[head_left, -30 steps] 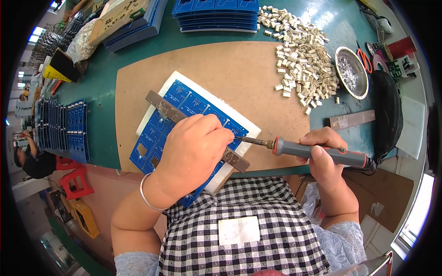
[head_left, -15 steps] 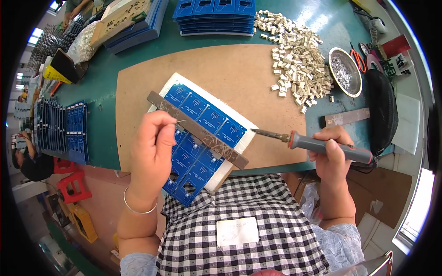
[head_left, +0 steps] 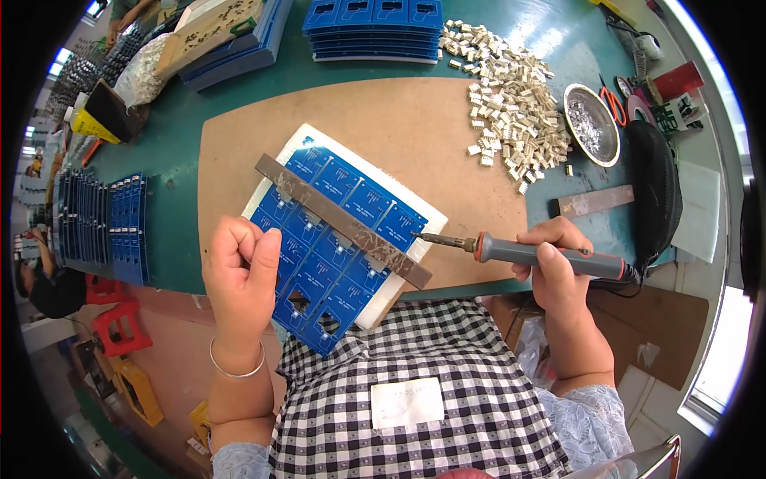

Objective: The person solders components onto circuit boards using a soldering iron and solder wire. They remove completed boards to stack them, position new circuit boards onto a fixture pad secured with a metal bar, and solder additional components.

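My right hand [head_left: 553, 259] grips a grey soldering iron [head_left: 511, 251]. The iron's tip is over the right edge of a blue circuit board panel [head_left: 363, 191]; whether it touches, I cannot tell. Beneath the panel is a white foam pad [head_left: 428, 219], and a dark metal bar [head_left: 339, 219] lies slantwise across the boards. Left of the panel, my left hand [head_left: 243, 267] is closed in a pinch. The thin solder wire seen between its fingers a moment ago is hard to make out now.
A brown board [head_left: 383, 104] covers the green table [head_left: 171, 160]. White connectors [head_left: 519, 104] are heaped at the right, beside a metal bowl [head_left: 613, 144] and another metal bar [head_left: 594, 201]. Blue boards are stacked at the back [head_left: 371, 40] and racked at the left [head_left: 128, 231].
The soldering iron has moved left, bringing its tip over the panel's edge. My left hand has drawn back left and down from the metal bar, still pinched.
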The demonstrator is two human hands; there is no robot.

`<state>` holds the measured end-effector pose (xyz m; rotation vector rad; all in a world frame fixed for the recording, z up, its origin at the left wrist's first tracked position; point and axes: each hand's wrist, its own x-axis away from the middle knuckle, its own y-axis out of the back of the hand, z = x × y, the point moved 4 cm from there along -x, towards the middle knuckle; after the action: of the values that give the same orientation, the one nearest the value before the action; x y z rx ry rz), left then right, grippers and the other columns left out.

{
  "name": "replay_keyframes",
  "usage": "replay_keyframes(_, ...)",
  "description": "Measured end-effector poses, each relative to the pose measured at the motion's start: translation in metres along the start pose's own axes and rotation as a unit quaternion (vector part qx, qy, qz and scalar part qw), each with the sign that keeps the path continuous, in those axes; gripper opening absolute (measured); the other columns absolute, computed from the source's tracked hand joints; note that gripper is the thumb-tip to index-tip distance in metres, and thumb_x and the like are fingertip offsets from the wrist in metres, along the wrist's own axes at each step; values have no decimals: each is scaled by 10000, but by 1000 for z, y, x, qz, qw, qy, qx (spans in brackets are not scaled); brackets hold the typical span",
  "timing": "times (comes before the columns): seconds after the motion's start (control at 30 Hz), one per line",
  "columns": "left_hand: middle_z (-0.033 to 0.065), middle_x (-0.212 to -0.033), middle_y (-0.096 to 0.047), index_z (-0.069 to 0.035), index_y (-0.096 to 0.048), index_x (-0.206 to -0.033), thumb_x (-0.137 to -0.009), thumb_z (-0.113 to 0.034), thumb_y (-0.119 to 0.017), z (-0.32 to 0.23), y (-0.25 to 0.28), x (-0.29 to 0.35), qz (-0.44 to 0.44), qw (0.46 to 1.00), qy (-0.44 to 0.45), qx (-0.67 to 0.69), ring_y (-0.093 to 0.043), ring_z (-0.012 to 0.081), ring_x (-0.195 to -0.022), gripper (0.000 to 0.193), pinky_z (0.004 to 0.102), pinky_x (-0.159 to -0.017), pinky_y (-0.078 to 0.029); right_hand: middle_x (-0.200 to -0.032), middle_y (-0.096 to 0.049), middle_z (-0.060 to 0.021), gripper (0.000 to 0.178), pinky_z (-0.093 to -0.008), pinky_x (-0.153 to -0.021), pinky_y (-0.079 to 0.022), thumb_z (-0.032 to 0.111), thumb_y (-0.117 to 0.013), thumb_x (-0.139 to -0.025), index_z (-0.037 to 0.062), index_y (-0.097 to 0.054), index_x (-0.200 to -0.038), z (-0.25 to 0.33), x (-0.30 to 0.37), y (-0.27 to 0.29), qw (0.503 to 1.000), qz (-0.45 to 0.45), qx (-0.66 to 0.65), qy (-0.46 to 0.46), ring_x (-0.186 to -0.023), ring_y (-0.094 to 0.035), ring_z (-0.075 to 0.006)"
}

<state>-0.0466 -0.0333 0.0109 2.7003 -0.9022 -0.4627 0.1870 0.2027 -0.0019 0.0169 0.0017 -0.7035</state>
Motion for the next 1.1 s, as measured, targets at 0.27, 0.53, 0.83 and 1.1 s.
replay_keyframes(0.27, 25, -660, -381, -44, -385, -682, -987, -185, -378, 3, 20, -1, -20, 997, -73, -18, -319, 83, -599, 336, 243, -519, -227, -667, -528, -49, 215, -247, -472, -375, 193, -512, -869, -12, -579, -871, 31, 0, 69, 959, -249, -57, 120, -505, -466, -105)
replay_keyframes(0.53, 27, -667, -374, -54, -380, -685, -1018, -258, -346, 10, 28, 10, -17, 996, -88, 27, -315, 79, -607, 392, 231, -518, -203, -607, -476, -24, 130, -249, -436, -350, 140, -622, -864, 40, -541, -880, 2, -33, 124, 868, -478, -108, 76, -474, -444, -115)
replay_keyframes(0.83, 32, -657, -374, -55, -369, -675, -1004, -225, -360, 26, 59, 27, -47, 997, -67, -6, -339, 110, -614, 370, 267, -528, -245, -1014, -624, -233, 397, -332, -810, -556, 235, -514, -932, -118, -509, -1115, -53, -46, 146, 826, -217, -519, 43, -925, -637, -300)
replay_keyframes(1.1, 38, -647, -444, -57, -430, -715, -1020, -301, -351, 63, 86, 73, -23, 997, 63, 41, -357, 64, -561, 398, 204, -477, -237, -952, -606, -141, 363, -300, -732, -555, 251, -434, -963, -42, -471, -1174, -46, -17, 86, 836, -204, -508, -40, -858, -628, -234)
